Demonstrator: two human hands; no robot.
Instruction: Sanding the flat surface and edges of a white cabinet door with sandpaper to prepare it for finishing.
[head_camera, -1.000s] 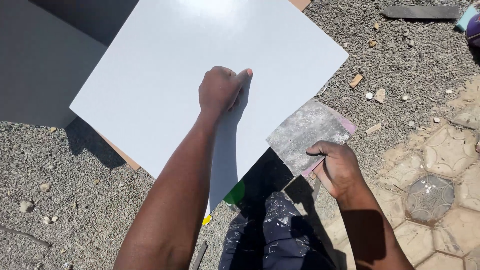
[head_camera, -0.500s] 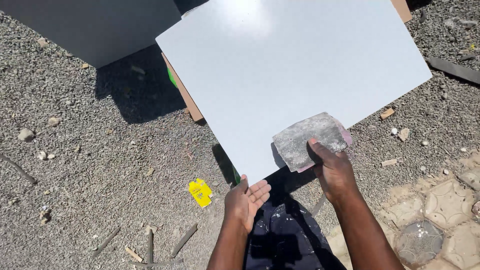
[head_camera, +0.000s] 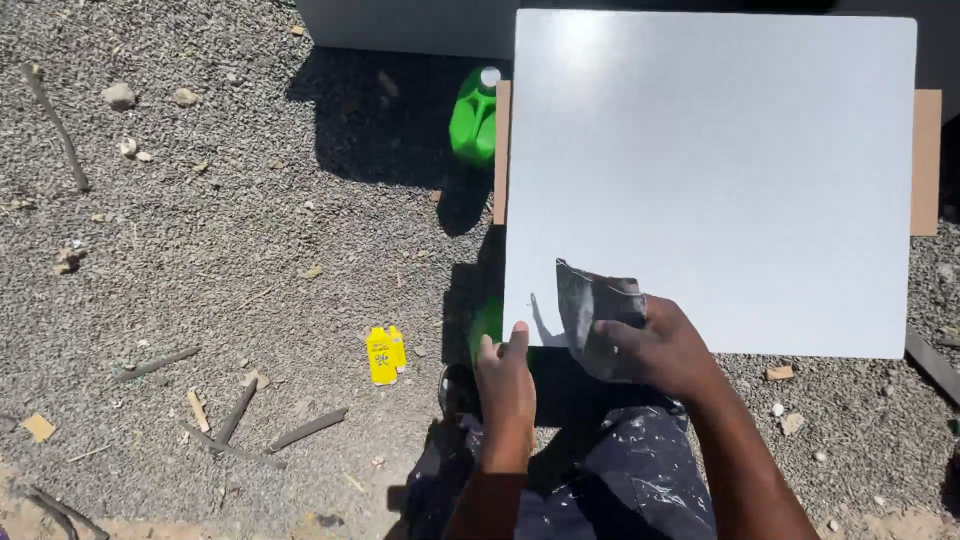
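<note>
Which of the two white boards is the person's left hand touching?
The near square white board: the left hand grips its lower edge. The far white board at the top lies untouched.

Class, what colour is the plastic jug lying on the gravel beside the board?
Bright green plastic jug with a white cap, seen in the head view.

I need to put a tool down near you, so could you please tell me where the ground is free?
The gravel between the green jug and the yellow packet is mostly bare, bar small stones. Lower left is cluttered with sticks. The white board fills the right; at its near edge the left hand and the right hand, holding grey sandpaper, crowd it.
</note>
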